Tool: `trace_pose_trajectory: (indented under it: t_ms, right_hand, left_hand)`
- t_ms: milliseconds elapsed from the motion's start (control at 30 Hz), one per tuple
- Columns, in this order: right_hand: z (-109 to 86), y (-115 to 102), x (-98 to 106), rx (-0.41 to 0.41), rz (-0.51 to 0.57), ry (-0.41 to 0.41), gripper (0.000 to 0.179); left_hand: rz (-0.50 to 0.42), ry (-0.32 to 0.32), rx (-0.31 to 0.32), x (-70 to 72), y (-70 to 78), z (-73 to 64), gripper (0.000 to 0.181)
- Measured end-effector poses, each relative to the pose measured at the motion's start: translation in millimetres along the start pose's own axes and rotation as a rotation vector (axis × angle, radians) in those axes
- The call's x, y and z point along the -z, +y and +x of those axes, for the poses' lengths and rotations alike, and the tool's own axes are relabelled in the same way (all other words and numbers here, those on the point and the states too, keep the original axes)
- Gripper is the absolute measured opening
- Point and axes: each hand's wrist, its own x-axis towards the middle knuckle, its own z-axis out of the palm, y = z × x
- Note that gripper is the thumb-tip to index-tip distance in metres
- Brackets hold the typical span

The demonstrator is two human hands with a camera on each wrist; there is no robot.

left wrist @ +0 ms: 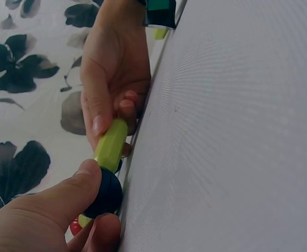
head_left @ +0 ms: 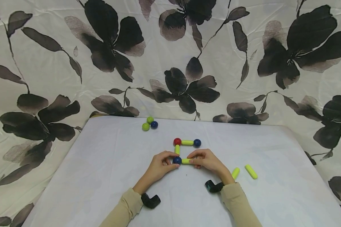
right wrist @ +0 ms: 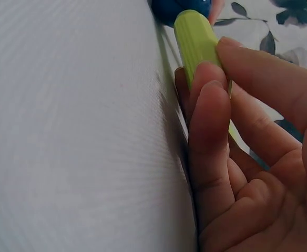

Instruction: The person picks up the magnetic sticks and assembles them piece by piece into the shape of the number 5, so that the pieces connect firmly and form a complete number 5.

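My left hand (head_left: 156, 167) pinches a dark blue ball (head_left: 176, 160) between thumb and fingers, low over the white table. One end of a yellow-green ribbed rod (right wrist: 195, 42) meets that ball. My right hand (head_left: 208, 160) pinches this rod, thumb on one side and fingertips on the other; its outer end is hidden in the hand. From the blue ball a second rod (head_left: 177, 149) runs back to a red ball (head_left: 177, 142). A third rod (head_left: 187, 142) joins the red ball to another blue ball (head_left: 197, 143) at its right.
Two loose yellow-green rods lie to the right, one rod (head_left: 236, 172) partly behind the right wrist, the other rod (head_left: 251, 171) farther out. Near the table's (head_left: 82, 176) back edge sit two green balls (head_left: 146, 126) and a blue ball (head_left: 154, 125). Floral cloth (head_left: 147, 56) hangs behind.
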Motion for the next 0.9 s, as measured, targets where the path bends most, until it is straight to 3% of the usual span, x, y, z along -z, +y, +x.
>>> trace_pose_trajectory:
  t_ms: [367, 667, 900]
  right_hand:
    - [0.5, -7, 5, -0.011, 0.047, 0.063, 0.026]
    - [8.8, -32, 18, 0.041, -0.078, 0.092, 0.026]
    - [27.7, -57, 23, 0.114, -0.215, 0.123, 0.021]
  left_hand:
    - [0.009, -0.006, 0.020, 0.3, 2.0, -0.4, 0.034]
    - [0.022, -0.002, 0.017, 0.1, 2.0, -0.1, 0.034]
    - [0.022, -0.006, 0.013, -0.3, 0.5, 0.9, 0.034]
